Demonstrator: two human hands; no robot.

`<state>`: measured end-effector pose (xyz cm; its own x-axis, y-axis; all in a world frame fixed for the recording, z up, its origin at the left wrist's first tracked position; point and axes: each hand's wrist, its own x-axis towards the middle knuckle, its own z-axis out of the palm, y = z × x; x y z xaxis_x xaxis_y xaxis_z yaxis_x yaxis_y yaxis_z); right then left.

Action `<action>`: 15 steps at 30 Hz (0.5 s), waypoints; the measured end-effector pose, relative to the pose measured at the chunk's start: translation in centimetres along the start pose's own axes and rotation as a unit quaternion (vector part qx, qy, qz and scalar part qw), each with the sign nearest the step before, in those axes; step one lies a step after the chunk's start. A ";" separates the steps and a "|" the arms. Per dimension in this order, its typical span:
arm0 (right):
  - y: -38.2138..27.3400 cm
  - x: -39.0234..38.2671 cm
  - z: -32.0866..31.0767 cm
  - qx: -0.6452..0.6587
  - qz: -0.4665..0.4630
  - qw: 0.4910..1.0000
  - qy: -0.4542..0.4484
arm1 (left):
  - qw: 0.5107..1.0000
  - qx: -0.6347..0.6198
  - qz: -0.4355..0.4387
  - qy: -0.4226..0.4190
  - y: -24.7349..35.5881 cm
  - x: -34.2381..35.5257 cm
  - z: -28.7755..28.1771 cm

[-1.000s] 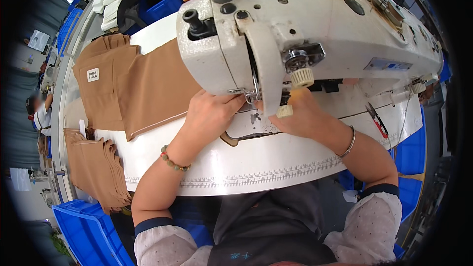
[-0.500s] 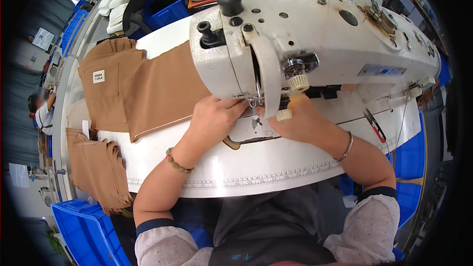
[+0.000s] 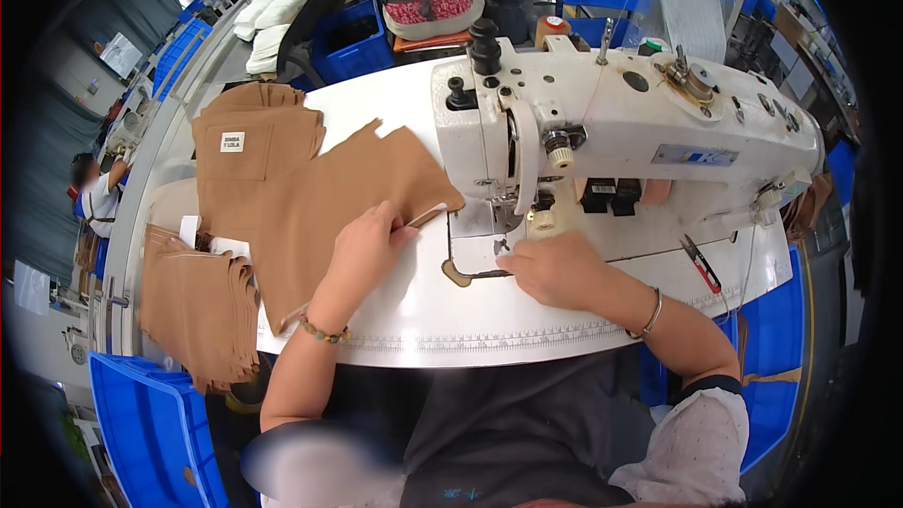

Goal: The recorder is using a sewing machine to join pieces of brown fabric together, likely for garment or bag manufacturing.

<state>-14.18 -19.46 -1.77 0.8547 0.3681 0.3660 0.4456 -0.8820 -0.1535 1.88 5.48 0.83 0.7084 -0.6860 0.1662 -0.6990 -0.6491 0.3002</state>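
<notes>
- Leftward, since the earlier frames, we see the left hand [image 3: 367,249] and the brown panel [image 3: 353,183] drawn clear of the needle area; the right hand [image 3: 555,270] has also come away from beneath the machine head.
- Left hand: we note thumb and fingers closed on the near edge of the brown panel, beside its pale strip [image 3: 429,215]. A beaded bracelet [image 3: 324,334] circles this wrist.
- Right hand: we find the fingers curled just in front of the needle plate [image 3: 484,221]; whether they pinch anything, we cannot tell. A metal bangle [image 3: 646,316] circles this wrist.
- Brown panel: we locate it flat on the white table [image 3: 414,320], left of the sewing machine [image 3: 611,99], with its right corner just beside the machine head.
- Farther left, we observe a brown piece bearing a white label [image 3: 232,142], partly overlapped by the panel, and nearer the person a stack of brown pieces [image 3: 193,310].
- To the right, we mark red-handled snips [image 3: 702,265] on the table; along the near edge runs a printed ruler [image 3: 527,333].
</notes>
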 end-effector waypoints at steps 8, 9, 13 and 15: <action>-8.9 2.6 -1.6 0.266 0.160 0.922 0.230 | 0.970 -0.050 0.016 0.238 4.7 -6.2 -10.2; -9.6 3.0 -1.5 0.265 0.158 0.923 0.231 | 0.969 -0.050 0.017 0.241 5.9 -7.1 -11.5; -9.6 2.9 -0.8 0.202 0.113 0.938 0.259 | 0.934 0.015 0.079 0.348 6.6 -9.8 -15.1; -8.8 1.3 -0.8 0.185 0.024 0.960 0.209 | 0.929 0.007 0.071 0.362 6.0 -10.7 -15.9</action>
<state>-17.16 -11.43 0.77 0.7298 0.1118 0.6744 0.5382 -0.7022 -0.4661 -8.29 14.13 15.79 0.4851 -0.3671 0.7937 -0.7886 -0.5758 0.2156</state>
